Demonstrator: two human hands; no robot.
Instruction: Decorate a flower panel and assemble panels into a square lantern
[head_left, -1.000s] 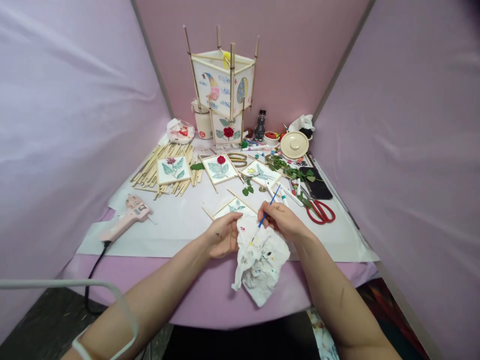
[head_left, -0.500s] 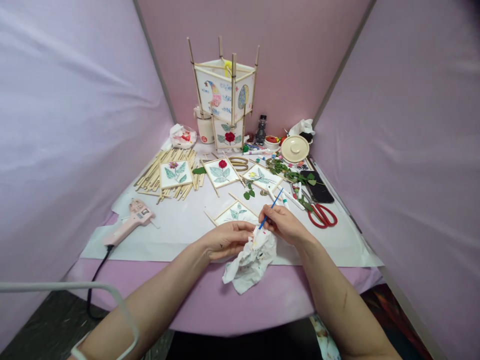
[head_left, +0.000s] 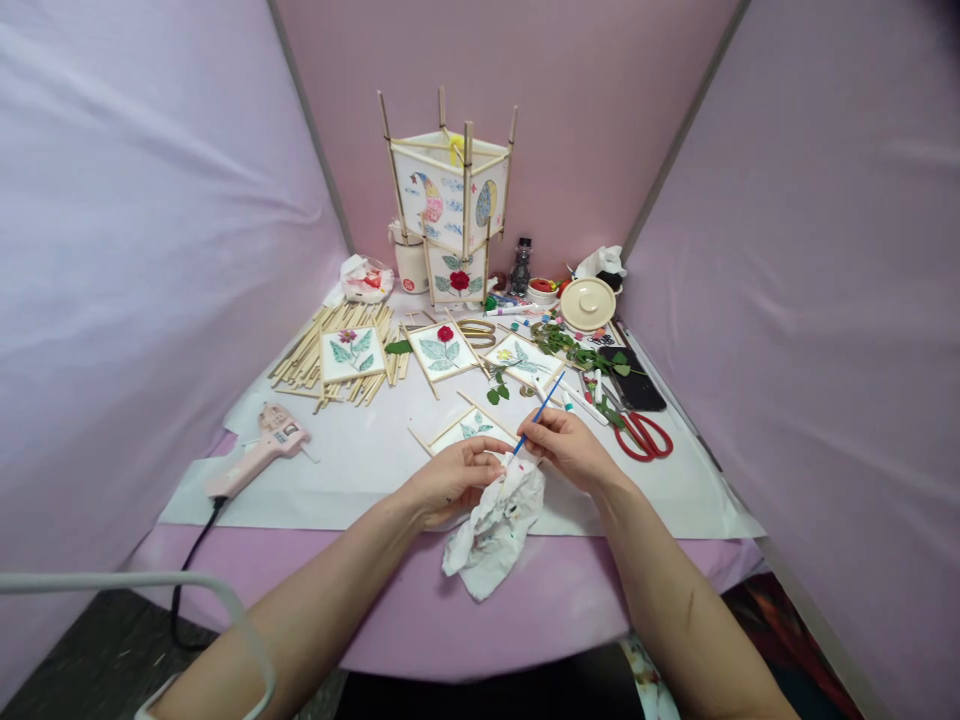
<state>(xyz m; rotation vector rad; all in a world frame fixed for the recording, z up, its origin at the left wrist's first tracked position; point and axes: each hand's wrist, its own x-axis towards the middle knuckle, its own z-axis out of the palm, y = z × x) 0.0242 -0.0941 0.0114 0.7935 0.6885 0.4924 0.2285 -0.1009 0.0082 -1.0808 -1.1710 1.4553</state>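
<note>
Crumpled and speckled with paint, a white tissue (head_left: 499, 530) hangs from my left hand (head_left: 459, 480), whose fingers are closed on its top. A thin blue paintbrush (head_left: 541, 410) is pinched in my right hand (head_left: 564, 446). The brush slants, its lower end at the top of the tissue; the tip itself is hard to make out. Just beyond both hands lies a stick-framed panel with green painted leaves (head_left: 469, 428), partly hidden by my left hand.
A pink glue gun (head_left: 262, 450) lies at left, near a pile of wooden sticks (head_left: 300, 350). Red-handled scissors (head_left: 643, 437) and a black phone (head_left: 636, 378) are at right. Flower panels (head_left: 442, 350) stretch across the middle. At the back stands a paper lantern (head_left: 435, 190).
The brush and tissue have shifted slightly left and down with my hands. The brush's lower end has moved toward my left fingers. The whole view has tilted a little.
</note>
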